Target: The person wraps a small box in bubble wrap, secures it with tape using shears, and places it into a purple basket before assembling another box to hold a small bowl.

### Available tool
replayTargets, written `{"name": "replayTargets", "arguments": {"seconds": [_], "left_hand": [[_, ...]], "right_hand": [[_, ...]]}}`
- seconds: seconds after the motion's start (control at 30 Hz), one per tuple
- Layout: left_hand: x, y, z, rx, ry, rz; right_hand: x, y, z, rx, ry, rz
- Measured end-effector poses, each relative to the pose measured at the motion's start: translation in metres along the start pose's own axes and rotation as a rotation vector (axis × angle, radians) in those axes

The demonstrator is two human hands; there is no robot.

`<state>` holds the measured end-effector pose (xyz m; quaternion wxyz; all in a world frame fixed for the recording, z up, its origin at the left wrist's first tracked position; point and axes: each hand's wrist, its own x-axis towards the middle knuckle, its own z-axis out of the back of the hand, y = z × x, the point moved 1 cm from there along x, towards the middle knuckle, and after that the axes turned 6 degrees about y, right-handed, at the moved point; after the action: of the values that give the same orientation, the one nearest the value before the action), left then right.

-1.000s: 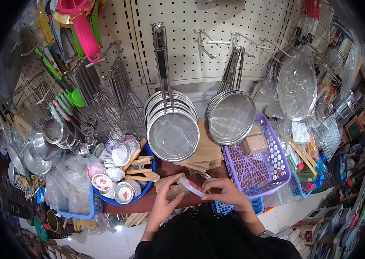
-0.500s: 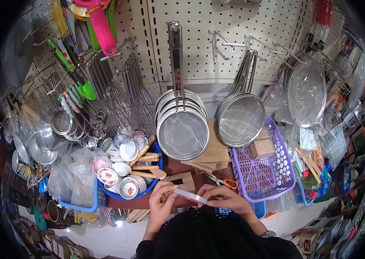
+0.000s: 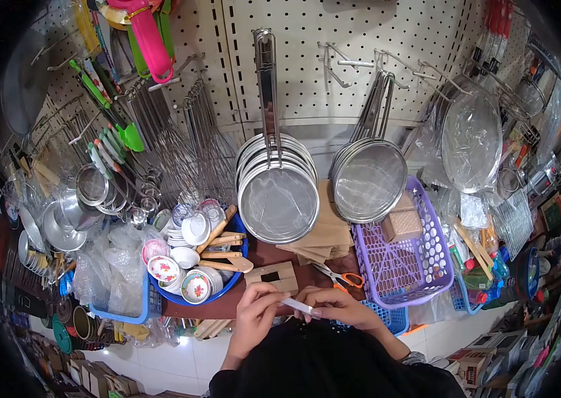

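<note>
Both hands are up close together in front of the body, with a narrow, pale, glossy strip (image 3: 299,306) between them. The left hand (image 3: 252,320) is nearly closed, thumb against fingers, pinching the strip near one end; the right hand (image 3: 345,309) is partly curled, its fingertips meeting at the other end, though the exact grip there is too small to make out. For a strip this thin and light, a soft pinch at each end should serve best: enough tension to keep it flat, not so much that it creases or slips. Turning one end while the other stays put would keep it from twisting, and the fingers are best kept off the middle so its face can be seen. The dark garment (image 3: 307,361) lies close beneath both hands, so raising the strip a little toward the table (image 3: 268,255) would keep it from snagging and give a plainer background. Just beyond the left hand lies a brown cardboard piece (image 3: 287,270) with a dark opening; just beyond the right hand are the orange-handled scissors (image 3: 328,271), near enough that the knuckles should pass clear of them. The purple basket (image 3: 386,303) stands farther out on the right hand's outer side.
</note>
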<state>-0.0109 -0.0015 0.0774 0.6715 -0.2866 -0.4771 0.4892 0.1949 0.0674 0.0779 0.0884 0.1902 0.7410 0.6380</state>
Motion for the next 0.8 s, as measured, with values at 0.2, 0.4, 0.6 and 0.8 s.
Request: {"name": "replayTargets", "arguments": {"seconds": [0.2,0.4,0.6,0.8], "left_hand": [[-0.002,-0.007,-0.001,0.055,0.072,-0.090],[0.003,0.004,-0.010,-0.089,-0.176,0.108],[0.002,-0.007,0.000,0.038,-0.177,0.019],[-0.005,-0.004,-0.002,0.143,-0.104,-0.082]], "right_hand": [[0.001,0.005,-0.009,0.061,-0.007,-0.099],[0.003,0.002,-0.011,-0.109,-0.081,0.115],[0.003,0.004,-0.013,-0.063,-0.053,0.116],[0.004,0.005,-0.019,-0.112,-0.041,0.051]]}}
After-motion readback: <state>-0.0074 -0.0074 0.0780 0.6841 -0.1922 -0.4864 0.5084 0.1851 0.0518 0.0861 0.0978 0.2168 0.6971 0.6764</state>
